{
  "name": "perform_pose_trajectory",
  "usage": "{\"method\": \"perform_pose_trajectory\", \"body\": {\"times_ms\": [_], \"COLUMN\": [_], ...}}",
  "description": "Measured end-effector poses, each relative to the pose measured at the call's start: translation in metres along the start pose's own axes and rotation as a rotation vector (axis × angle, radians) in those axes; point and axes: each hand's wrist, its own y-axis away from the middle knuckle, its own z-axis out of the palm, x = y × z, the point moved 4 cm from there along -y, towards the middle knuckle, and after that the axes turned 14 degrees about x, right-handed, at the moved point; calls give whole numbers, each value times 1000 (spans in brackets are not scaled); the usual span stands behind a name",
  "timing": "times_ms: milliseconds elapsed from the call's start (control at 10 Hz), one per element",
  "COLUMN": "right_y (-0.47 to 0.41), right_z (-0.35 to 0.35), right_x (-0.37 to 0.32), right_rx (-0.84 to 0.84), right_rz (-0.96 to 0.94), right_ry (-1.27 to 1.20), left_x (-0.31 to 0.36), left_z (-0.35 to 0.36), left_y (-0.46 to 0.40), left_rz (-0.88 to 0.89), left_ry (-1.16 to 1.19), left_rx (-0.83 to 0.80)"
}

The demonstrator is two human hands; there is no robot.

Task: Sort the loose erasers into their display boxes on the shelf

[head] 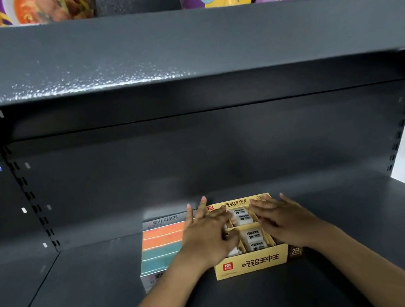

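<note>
Both hands lie flat over the yellow display box [252, 263] on the dark shelf [72, 295]. Left hand [207, 235] covers the box's left compartments, fingers mostly straight; whether the thumb pinches an eraser underneath, can't tell. Right hand [284, 217] rests fingers extended on the right side, grasping nothing visible. White 2B erasers [251, 236] sit in rows in the middle compartments. Pastel eraser box [162, 243] touches the yellow one on the left.

Judgement: levelling step. Press lightly and evenly, labels up, seat each eraser inside its divider, steady the box so it doesn't slide far.
</note>
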Motion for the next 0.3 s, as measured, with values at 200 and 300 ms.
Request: {"method": "perform_pose_trajectory", "body": {"times_ms": [200, 300], "right_y": [3, 2], "right_z": [-1, -3], "right_x": [0, -3], "right_rx": [1, 79], "right_rz": [22, 17], "right_ry": [-56, -117], "left_x": [0, -2], "left_z": [-2, -6], "left_y": [4, 3], "left_rz": [-24, -44], "left_ry": [84, 205], "left_rx": [-17, -30]}}
